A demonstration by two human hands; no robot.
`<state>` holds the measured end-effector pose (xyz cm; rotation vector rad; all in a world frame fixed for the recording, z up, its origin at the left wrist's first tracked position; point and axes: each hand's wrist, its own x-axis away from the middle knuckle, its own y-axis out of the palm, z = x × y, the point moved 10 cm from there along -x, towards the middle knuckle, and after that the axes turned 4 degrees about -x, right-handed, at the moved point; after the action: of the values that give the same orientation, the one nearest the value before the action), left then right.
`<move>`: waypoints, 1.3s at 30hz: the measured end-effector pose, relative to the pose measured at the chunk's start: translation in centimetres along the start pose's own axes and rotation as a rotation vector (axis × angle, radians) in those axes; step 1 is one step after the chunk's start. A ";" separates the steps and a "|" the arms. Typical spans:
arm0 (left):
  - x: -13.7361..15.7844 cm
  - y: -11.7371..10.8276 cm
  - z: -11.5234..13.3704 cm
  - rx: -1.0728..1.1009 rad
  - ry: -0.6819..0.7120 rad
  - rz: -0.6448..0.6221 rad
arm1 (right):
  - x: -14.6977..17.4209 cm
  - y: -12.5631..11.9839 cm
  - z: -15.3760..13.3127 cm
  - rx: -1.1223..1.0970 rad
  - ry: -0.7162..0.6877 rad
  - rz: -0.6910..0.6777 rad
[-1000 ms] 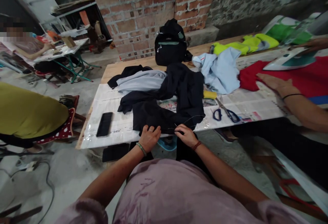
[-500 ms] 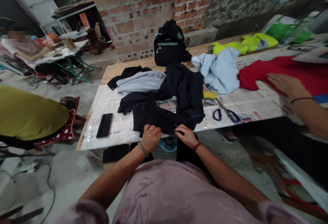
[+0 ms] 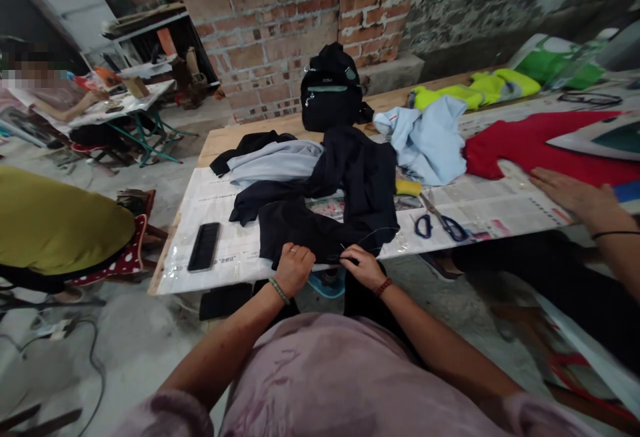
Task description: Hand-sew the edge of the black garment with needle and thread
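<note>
A black garment (image 3: 300, 224) lies crumpled on the newspaper-covered table, its near edge at the table's front. My left hand (image 3: 294, 267) is closed on that near edge, fingers curled over the cloth. Just to its right, my right hand (image 3: 364, 267) pinches the same edge between thumb and fingers. A thin pale sliver like a needle shows at those fingertips, too small to make out surely. From there a fine light thread (image 3: 373, 231) arcs over the dark cloth. Scissors (image 3: 443, 217) with blue handles and a yellow thread spool (image 3: 409, 188) lie to the right.
A phone (image 3: 204, 246) lies at the table's left. Behind are grey cloth (image 3: 275, 160), a black backpack (image 3: 330, 94) and a light blue garment (image 3: 425, 140). At right, a co-worker's hand (image 3: 567, 190) rests by red cloth (image 3: 525, 140). Another person (image 3: 65, 217) sits left.
My hands hold nearly the same place on the black garment. At right, the co-worker's hand has moved toward the table's near edge, and a white-and-green piece shows more over the red cloth.
</note>
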<state>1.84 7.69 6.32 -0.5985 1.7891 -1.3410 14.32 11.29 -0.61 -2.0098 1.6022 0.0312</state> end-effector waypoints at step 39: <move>3.9 4.3 0.8 0.203 0.026 0.107 | 1.6 -0.6 -1.7 0.139 -0.101 -0.043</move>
<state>0.67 5.70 0.94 -0.3712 1.6555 -1.4405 14.78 9.24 0.48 -1.9047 1.4571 0.0046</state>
